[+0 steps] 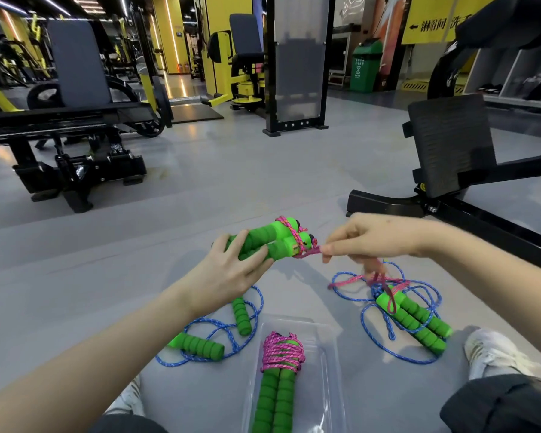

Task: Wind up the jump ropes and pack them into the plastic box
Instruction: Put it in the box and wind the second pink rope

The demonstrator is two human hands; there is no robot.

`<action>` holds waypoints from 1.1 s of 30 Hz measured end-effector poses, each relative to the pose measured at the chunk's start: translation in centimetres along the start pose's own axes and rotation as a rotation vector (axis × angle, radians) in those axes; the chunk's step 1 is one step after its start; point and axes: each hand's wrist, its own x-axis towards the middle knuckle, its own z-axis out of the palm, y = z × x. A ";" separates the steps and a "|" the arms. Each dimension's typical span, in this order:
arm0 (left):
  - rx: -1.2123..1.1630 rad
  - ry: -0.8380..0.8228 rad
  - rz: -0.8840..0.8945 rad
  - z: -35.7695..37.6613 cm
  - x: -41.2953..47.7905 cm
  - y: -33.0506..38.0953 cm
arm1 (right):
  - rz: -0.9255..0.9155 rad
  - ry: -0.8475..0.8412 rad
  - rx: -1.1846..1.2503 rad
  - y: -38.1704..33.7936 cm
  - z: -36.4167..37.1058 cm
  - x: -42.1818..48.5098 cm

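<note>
My left hand (231, 270) grips a pair of green foam handles (269, 239) held side by side above the floor. A pink cord (306, 252) is wrapped around their far ends, and my right hand (366, 237) pinches it just to the right. The cord's slack trails down to the floor at the right. In the clear plastic box (325, 335) at the bottom centre lies a wound pink rope with green handles (281, 373). A loose blue rope (231, 332) lies to the left, and another blue rope with its green handles (416, 323) to the right.
I sit on a grey gym floor with my shoes (487, 351) at either side of the box. A black weight bench frame (450, 151) stands close at the right. More gym machines (75, 126) stand at the back left.
</note>
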 end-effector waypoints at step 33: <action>-0.032 0.193 -0.191 -0.6 2.2 -0.2 | 0.026 0.033 0.714 3.7 3.2 2.7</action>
